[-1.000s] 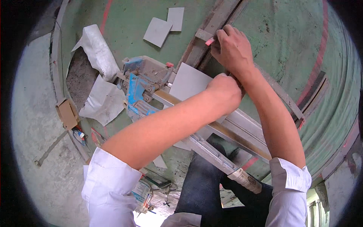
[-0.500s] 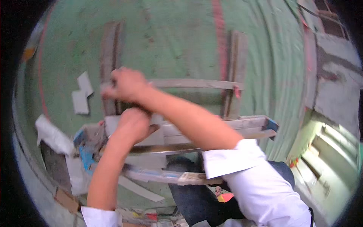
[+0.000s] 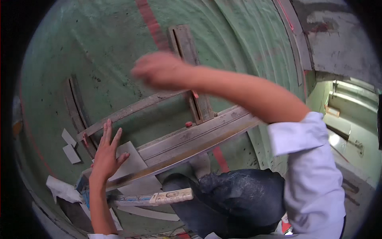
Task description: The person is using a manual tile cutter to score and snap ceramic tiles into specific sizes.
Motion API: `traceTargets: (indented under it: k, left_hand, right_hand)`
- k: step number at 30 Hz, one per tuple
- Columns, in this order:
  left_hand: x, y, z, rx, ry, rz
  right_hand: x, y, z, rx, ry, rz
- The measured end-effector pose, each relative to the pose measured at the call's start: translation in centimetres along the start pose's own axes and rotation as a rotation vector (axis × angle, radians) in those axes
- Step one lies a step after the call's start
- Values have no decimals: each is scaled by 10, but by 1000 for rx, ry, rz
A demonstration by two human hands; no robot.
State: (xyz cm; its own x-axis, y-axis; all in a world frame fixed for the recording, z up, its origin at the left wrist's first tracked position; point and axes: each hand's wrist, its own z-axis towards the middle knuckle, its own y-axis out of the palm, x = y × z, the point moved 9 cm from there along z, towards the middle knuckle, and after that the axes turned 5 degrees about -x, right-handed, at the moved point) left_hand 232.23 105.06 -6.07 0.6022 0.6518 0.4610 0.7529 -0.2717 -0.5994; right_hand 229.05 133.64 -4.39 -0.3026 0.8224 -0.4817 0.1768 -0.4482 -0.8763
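My left hand (image 3: 105,158) lies with its fingers spread and stretched, beside a white tile piece (image 3: 134,161) on a long metal frame that looks like a manual tile cutter (image 3: 171,149). Its fingertips reach near the frame's flat crossbar (image 3: 131,111). Nothing shows in that hand. My right hand (image 3: 161,71) is raised beyond the crossbar, near the right support rail (image 3: 191,67). Motion smears its fingers, so whether they hold anything cannot be made out. Closest to me, the cutter's long handle ends in a pale, worn grip (image 3: 173,196).
Green sheeting (image 3: 115,51) with red stripes covers the floor. Two small white offcuts (image 3: 71,153) lie to the left, near a crumpled white sheet (image 3: 63,189). My bent knee (image 3: 238,191) is beside the cutter. A grey block (image 3: 338,44) stands far right.
My hands were close together at the left support; the right has moved away to the right. The left hand's fingers now spread out. The view has turned, so the cutter appears tilted.
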Motion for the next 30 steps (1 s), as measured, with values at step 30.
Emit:
traceTargets:
  k: [30]
  left_hand:
    - [67,10,33,34,-10,107]
  right_hand:
    - [86,29,-247,252,552,266]
